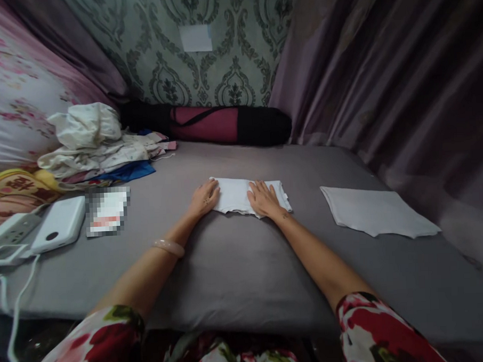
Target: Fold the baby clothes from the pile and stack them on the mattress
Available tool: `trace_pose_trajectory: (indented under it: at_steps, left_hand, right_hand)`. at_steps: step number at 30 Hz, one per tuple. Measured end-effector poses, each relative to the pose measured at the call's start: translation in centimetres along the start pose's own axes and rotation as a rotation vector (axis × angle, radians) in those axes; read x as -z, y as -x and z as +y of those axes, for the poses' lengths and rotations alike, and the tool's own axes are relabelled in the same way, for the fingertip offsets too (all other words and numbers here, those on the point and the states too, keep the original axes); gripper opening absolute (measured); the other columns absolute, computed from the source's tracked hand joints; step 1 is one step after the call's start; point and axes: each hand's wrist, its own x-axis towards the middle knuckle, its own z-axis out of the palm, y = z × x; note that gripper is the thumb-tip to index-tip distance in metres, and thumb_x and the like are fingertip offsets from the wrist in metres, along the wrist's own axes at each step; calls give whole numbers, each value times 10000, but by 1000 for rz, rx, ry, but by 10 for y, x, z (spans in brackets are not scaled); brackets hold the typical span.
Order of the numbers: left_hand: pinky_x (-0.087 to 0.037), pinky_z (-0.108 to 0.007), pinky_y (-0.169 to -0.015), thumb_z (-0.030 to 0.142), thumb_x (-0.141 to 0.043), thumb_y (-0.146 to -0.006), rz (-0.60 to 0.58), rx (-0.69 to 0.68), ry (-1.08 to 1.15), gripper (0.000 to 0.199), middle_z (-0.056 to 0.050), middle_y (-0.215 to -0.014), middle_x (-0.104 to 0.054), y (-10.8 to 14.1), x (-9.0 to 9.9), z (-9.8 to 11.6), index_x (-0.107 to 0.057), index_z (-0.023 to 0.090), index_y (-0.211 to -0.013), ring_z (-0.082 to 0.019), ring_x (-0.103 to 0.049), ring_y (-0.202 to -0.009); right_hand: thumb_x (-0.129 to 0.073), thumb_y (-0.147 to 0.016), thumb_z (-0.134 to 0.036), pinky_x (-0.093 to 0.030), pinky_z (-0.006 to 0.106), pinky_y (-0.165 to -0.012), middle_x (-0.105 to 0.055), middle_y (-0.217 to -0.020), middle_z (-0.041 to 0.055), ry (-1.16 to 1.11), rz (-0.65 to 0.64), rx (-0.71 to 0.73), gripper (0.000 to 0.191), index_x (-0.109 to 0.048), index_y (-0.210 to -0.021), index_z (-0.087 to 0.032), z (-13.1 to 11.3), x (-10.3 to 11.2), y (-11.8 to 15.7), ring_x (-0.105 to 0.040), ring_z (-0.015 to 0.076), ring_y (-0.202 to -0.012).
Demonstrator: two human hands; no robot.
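Observation:
A small folded white cloth (236, 194) lies flat on the grey sheet in the middle of the view. On its left edge rests my left hand (205, 197), palm down. My right hand (263, 198) lies on the cloth's right part with its fingers spread flat. The cloth's right end, with layered edges, shows beyond that hand. A second folded white cloth (376, 210) lies by itself on the right.
The grey bed (245, 277) bears crumpled clothes (91, 139) at the back left, a power bank (59, 225), a power strip (13, 231) with cables and a blurred packet (108, 211). A black and maroon bag (207, 125) lies along the wall.

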Motion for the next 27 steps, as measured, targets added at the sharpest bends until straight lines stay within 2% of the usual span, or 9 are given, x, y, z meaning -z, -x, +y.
trace_pose_trajectory:
  at_steps: [2,6,9,12,17,20,23,27]
  left_hand:
    - [-343,-383,-1107,341,-397,-925,76,34,132,437,-122,-1379,-547,-1,-3,-4,-576,149,-1275,-221,-484,-1297]
    - [-431,-369,-1036,309,-460,-895,181,79,285,386,-107,-1273,-631,-2,-7,-11,-630,156,-1206,-231,-590,-1166]
    - [-451,-366,-1009,260,-502,-868,206,76,298,351,-101,-1238,-652,-2,-8,-14,-645,164,-1174,-231,-614,-1115]
    - [-464,-339,-975,225,-529,-846,213,68,302,339,-108,-1183,-674,-1,-6,-13,-649,151,-1154,-219,-632,-1055]
    - [-488,-340,-911,244,-462,-880,259,167,383,334,-99,-1024,-709,-2,3,-8,-652,126,-1127,-204,-641,-955]
    - [-480,-356,-928,242,-406,-893,298,217,459,342,-85,-1052,-702,-2,9,-7,-648,140,-1112,-205,-628,-993]
    - [-442,-353,-994,211,-374,-879,333,243,499,369,-107,-1145,-675,-1,14,-7,-637,112,-1118,-205,-599,-1083]
    - [-420,-344,-1029,211,-340,-875,320,268,491,404,-114,-1183,-655,-1,15,-7,-616,101,-1148,-197,-579,-1128]
  right_hand:
    - [-231,-997,-394,-148,524,-1139,-337,-1530,151,-3,25,-11,545,-394,-1444,-127,-9,4,-6,-260,295,-1420]
    - [-219,-1003,-403,-130,506,-1143,-338,-1527,158,-15,173,58,546,-399,-1434,-118,-38,1,-17,-242,276,-1425]
    - [-245,-1000,-393,-160,493,-1133,-393,-1499,138,-18,169,79,514,-440,-1402,-137,-50,-11,-20,-274,271,-1407]
    - [-272,-995,-396,-176,492,-1124,-417,-1484,125,-2,185,73,496,-462,-1380,-148,-50,-18,-18,-288,277,-1396]
    - [-274,-992,-375,-171,515,-1119,-406,-1490,136,-7,121,36,487,-471,-1369,-139,-55,-10,-21,-279,286,-1401]
    - [-273,-986,-346,-133,540,-1124,-377,-1504,161,-18,130,22,495,-460,-1375,-104,-73,-8,-27,-252,296,-1413]
    - [-268,-983,-351,-105,503,-1141,-370,-1507,165,-31,174,81,527,-421,-1405,-76,-91,-16,-30,-241,284,-1419]
    - [-280,-972,-375,-98,476,-1147,-414,-1480,166,-24,190,85,559,-406,-1417,-61,-98,-28,-29,-285,288,-1396]
